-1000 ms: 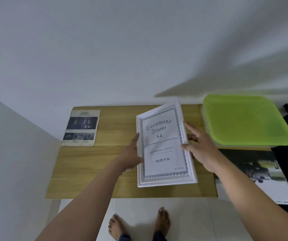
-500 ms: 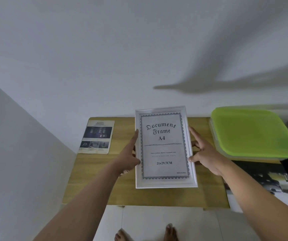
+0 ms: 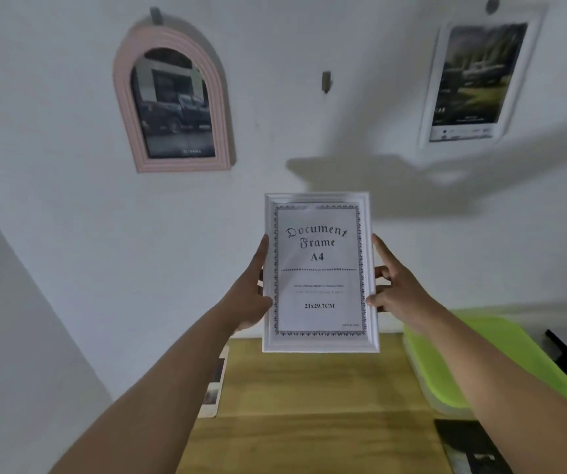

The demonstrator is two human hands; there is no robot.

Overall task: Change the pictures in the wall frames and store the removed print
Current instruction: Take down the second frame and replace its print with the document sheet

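We hold a white document frame upright at the centre of the picture. Its "Document Frame A4" insert faces us, and it is clear of the wooden table at the bottom. Our left hand grips its left edge, one finger straight up the rim and the rest mostly hidden behind. Our right hand pinches the right edge, with the thumb in front, the index finger straight along the rim and the others curled behind. On the wall are a pink arched frame at upper left, a hook at top centre and a white picture frame at upper right. A lime-green tray lies at lower right.
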